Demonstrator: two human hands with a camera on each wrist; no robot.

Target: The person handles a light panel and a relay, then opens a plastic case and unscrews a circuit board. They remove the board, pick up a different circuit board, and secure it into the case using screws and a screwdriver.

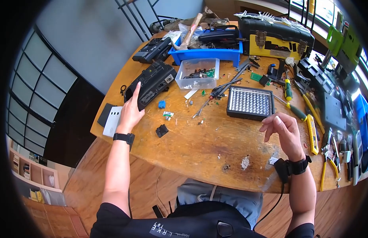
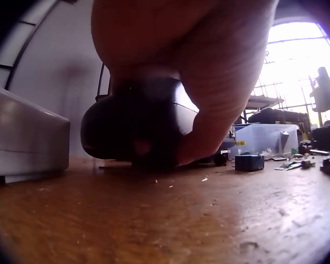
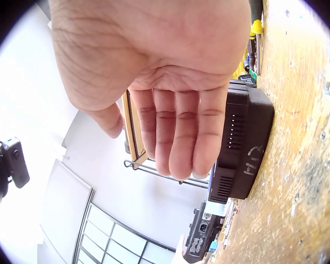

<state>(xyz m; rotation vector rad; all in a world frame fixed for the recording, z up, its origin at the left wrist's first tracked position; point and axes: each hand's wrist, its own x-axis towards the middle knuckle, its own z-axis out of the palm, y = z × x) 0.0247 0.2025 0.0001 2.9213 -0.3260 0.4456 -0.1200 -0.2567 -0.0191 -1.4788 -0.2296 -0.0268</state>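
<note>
A long black device [image 1: 150,85] with a socket in its end lies at the left of the table. My left hand [image 1: 131,113] grips its near end, index finger along the top and thumb at the side; in the left wrist view the hand [image 2: 209,71] covers much of the dark device [image 2: 132,121]. A black-framed panel of small LEDs [image 1: 250,101] lies right of centre. My right hand [image 1: 285,131] hovers by its lower right corner, fingers loosely bent and holding nothing. In the right wrist view, the palm [image 3: 170,60] shows beside the panel's black vented side [image 3: 245,143].
A white box [image 1: 112,121] is left of my left hand. Behind are a clear bin [image 1: 197,81], a blue crate [image 1: 207,54] and a toolbox [image 1: 275,37]. Pliers [image 1: 330,168], a yellow cutter [image 1: 312,135] and screwdrivers line the right. A blue piece [image 1: 162,104] and black piece [image 1: 162,131] lie mid-table.
</note>
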